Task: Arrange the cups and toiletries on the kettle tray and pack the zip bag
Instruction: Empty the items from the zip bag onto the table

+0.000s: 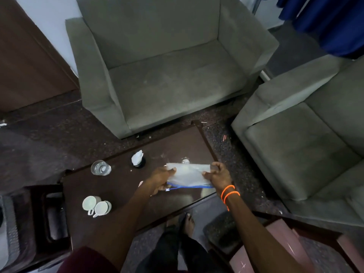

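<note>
A clear zip bag (188,175) with a blue zip edge is held above the dark wooden table (122,186). My left hand (160,179) grips its left end and my right hand (217,177) pinches its right end. Two white cups (96,206) lie on their sides near the table's left front. A drinking glass (100,168) stands upright further back. A small dark holder with white sachets or paper (138,159) stands behind the bag. What the bag contains cannot be made out.
A grey armchair (163,67) faces the table from behind and a second one (307,146) stands to the right. A dark tray or stand (53,217) sits at the left. My feet (180,223) are below the table's front edge.
</note>
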